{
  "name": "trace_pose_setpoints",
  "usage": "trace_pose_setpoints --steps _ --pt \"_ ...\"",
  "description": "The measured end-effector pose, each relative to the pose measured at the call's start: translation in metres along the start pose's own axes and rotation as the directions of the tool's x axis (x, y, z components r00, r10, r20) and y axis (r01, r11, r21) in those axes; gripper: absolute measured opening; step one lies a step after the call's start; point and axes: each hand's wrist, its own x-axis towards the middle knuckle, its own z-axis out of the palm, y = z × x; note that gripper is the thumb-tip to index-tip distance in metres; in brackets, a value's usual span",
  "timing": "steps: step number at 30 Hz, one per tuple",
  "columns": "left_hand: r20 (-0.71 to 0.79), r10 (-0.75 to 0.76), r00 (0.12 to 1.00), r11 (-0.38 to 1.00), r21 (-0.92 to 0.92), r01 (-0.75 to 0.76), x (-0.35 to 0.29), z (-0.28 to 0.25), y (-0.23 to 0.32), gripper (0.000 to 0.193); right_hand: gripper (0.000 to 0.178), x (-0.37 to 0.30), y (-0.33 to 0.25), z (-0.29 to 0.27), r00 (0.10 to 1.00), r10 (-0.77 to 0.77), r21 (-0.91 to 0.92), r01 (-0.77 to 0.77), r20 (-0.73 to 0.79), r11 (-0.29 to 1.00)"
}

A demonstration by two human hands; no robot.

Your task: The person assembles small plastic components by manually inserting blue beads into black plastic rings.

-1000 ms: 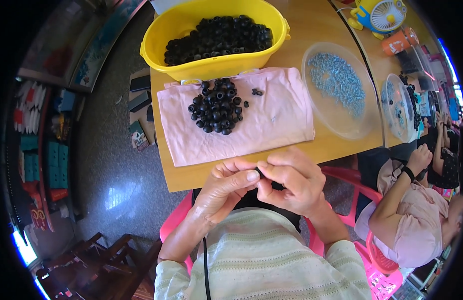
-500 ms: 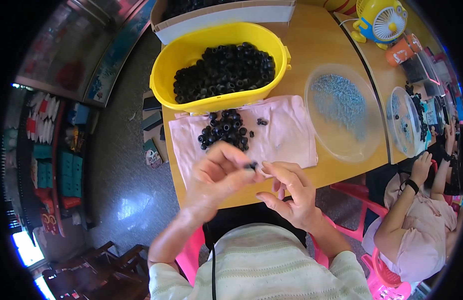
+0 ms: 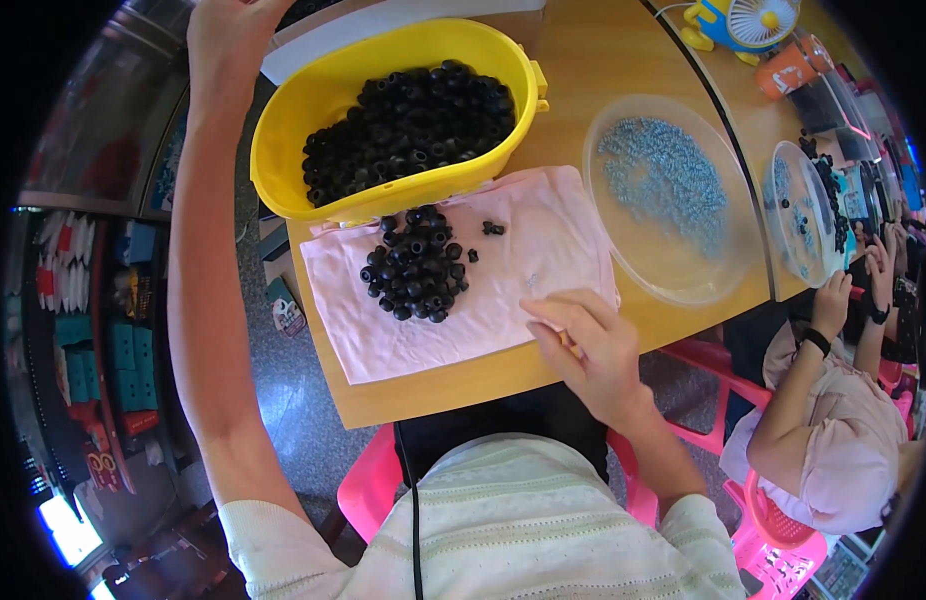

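My left hand (image 3: 228, 35) is stretched far forward over the cardboard box at the top edge. Its fingers are cut off by the frame, so what they touch is hidden. Over the near right part of a pink cloth (image 3: 523, 215), my right hand (image 3: 591, 350) is closed, thumb and forefinger tips close together; anything between them is too small to make out. A pile of small black ring-like pieces (image 3: 415, 265) lies on the cloth. A few smaller black bits (image 3: 493, 228) and tiny pale blue bits (image 3: 532, 280) lie apart from it.
Beyond the cloth stands a yellow tub (image 3: 283, 190) of black pieces, before a cardboard box (image 3: 328, 50). A clear oval tray (image 3: 673, 285) of pale blue bits is at right. Farther right are an orange cup (image 3: 783, 72), a toy-shaped fan (image 3: 763, 20) and another person (image 3: 833, 430).
My left hand has left the cloth, swinging up and left past the tub; the black piece it held is out of sight. The right hand stays nearly in place. The view has shifted slightly.
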Motion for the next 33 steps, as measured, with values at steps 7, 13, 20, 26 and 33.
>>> trace_pose_setpoints --steps 7,13,20,26,33 --pt "0.028 0.180 0.983 0.977 -0.125 -0.175 -0.110 -0.026 0.017 0.022 0.011 0.062 0.001 0.018 0.976 -0.210 -0.286 0.217 0.055 0.933" --pt "0.165 -0.055 0.985 0.984 -0.159 0.082 -0.217 -0.046 0.040 0.023 0.011 0.073 0.001 0.044 0.985 -0.078 -0.314 0.123 0.152 0.941" --pt "0.270 -0.317 0.909 0.879 -0.276 0.389 -0.281 -0.041 0.051 0.019 0.011 0.074 0.002 0.040 0.970 -0.100 -0.260 0.158 0.222 0.953" --pt "0.340 -0.455 0.823 0.693 -0.445 0.567 -0.301 -0.037 0.051 0.018 0.015 0.062 -0.013 0.022 0.981 -0.031 -0.095 0.050 0.190 0.994" --pt "0.519 -0.525 0.674 0.316 -0.617 0.721 -0.304 -0.024 0.065 0.027 0.023 0.015 -0.036 0.002 0.980 -0.055 0.116 0.034 0.189 0.993"
